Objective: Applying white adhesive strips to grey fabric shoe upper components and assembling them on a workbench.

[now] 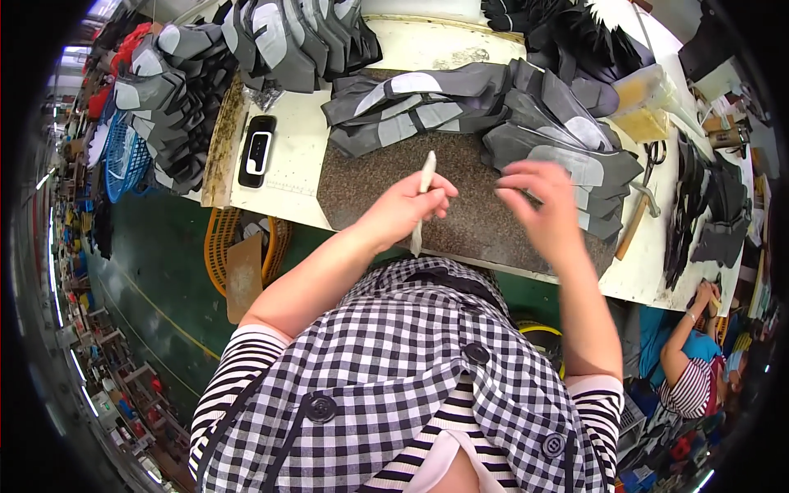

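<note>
Her left hand (403,209) is closed around a slim pale folding stick (422,201), held upright over the dark speckled mat (370,185). The right hand (542,205) hovers open and empty just beside the stacked grey shoe pieces (567,156). A careless reach could topple that loose stack toward the hammer (637,215).

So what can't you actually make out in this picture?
- Right hand, head view: blurred, so whether it grips anything is unclear.
- White stick: its middle is hidden inside the left hand.
- Hammer: partly covered by the grey fabric pieces.
- Co-worker: small and bent near the rim.
</note>
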The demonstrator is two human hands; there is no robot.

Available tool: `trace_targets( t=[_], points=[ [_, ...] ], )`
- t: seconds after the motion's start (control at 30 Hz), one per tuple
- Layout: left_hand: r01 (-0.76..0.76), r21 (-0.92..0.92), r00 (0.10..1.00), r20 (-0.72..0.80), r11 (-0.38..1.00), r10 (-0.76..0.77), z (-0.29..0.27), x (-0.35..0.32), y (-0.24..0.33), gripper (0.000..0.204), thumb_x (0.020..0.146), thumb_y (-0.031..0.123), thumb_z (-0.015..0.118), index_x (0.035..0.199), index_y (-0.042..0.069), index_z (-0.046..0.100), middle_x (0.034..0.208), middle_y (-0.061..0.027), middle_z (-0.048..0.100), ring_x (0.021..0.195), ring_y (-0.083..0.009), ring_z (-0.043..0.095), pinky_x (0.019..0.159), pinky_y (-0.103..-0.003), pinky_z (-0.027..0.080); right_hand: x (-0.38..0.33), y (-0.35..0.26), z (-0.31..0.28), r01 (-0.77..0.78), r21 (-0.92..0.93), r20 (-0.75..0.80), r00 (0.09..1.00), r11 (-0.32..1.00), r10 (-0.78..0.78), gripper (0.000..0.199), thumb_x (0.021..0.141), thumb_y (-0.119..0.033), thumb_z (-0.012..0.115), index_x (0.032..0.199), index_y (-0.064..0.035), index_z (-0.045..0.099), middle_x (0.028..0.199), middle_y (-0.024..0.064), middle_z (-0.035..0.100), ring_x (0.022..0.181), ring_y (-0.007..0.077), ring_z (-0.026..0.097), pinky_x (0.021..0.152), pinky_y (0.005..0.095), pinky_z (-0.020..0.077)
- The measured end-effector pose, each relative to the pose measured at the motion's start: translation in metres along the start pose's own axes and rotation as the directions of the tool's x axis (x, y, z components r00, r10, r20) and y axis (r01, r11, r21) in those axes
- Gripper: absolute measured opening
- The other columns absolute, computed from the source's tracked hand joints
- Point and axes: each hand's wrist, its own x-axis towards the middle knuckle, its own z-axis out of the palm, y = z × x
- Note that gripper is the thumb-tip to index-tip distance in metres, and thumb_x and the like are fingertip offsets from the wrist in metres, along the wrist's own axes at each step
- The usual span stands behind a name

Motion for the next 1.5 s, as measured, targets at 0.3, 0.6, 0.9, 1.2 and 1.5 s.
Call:
trace_targets(
  t=[0.3, 0.6, 0.9, 1.2, 1.5],
  points=[
    [-0.126, -0.077, 0.990, 0.057, 0.989, 0.131, 0.010, 0.000, -0.006, 0.016, 0.097, 0.015, 0.054, 0.108, 0.004, 0.057, 0.090, -0.0019, 0.060, 0.084, -0.0092, 0.057, 0.076, -0.024, 0.047, 0.013, -0.045, 0.066, -0.185, 0.460, -0.065, 0.968, 0.868, 0.241, 0.011, 0.079, -0.009, 0.072, 0.089, -0.0036, 0.072, 0.097, 0.0092, 0.068, 0.093, 0.0215, 0.065, 0.083, 0.0317, 0.0503],
    [-0.301, -0.367, 0.917, -0.367, 0.880, 0.160, -0.001, 0.003, 0.003, 0.021, 0.097, 0.019, 0.056, 0.105, 0.000, 0.057, 0.088, -0.0064, 0.063, 0.084, -0.0154, 0.064, 0.080, -0.028, 0.053, 0.012, -0.035, 0.065, -0.169, 0.425, -0.225, 0.932, 0.889, 0.285, 0.008, 0.082, -0.008, 0.071, 0.088, -0.0023, 0.070, 0.094, 0.0080, 0.069, 0.088, 0.0196, 0.066, 0.081, 0.0294, 0.0504],
    [-0.301, 0.018, 0.929, -0.222, 0.953, 0.297, 0.012, 0.007, 0.005, 0.019, 0.095, 0.019, 0.059, 0.107, 0.005, 0.061, 0.082, 0.0007, 0.058, 0.074, -0.0073, 0.054, 0.068, -0.024, 0.045, 0.014, -0.027, 0.073, -0.397, 0.698, 0.084, 0.872, 0.596, 0.483, 0.012, 0.087, -0.012, 0.069, 0.095, -0.0022, 0.069, 0.084, 0.0016, 0.067, 0.073, 0.0062, 0.059, 0.067, 0.0218, 0.0470],
    [-0.254, 0.148, 0.959, -0.089, 0.956, 0.268, -0.017, 0.019, -0.008, 0.021, 0.092, 0.020, 0.062, 0.103, 0.003, 0.065, 0.091, -0.0056, 0.061, 0.085, -0.0111, 0.058, 0.073, -0.027, 0.047, 0.024, -0.022, 0.072, -0.429, 0.776, 0.160, 0.843, 0.462, 0.514, 0.013, 0.093, -0.013, 0.063, 0.099, -0.0012, 0.065, 0.091, 0.0032, 0.068, 0.082, 0.0090, 0.062, 0.073, 0.0228, 0.0493],
    [-0.211, 0.029, 0.967, -0.137, 0.977, 0.213, -0.008, 0.019, 0.005, 0.016, 0.089, 0.016, 0.068, 0.094, 0.001, 0.067, 0.077, -0.0009, 0.064, 0.070, -0.0070, 0.057, 0.063, -0.023, 0.046, 0.026, -0.028, 0.089, -0.385, 0.832, 0.152, 0.851, 0.400, 0.503, 0.014, 0.088, -0.009, 0.069, 0.097, 0.0011, 0.066, 0.092, 0.0054, 0.069, 0.083, 0.0104, 0.063, 0.075, 0.0236, 0.0505]
  ],
)
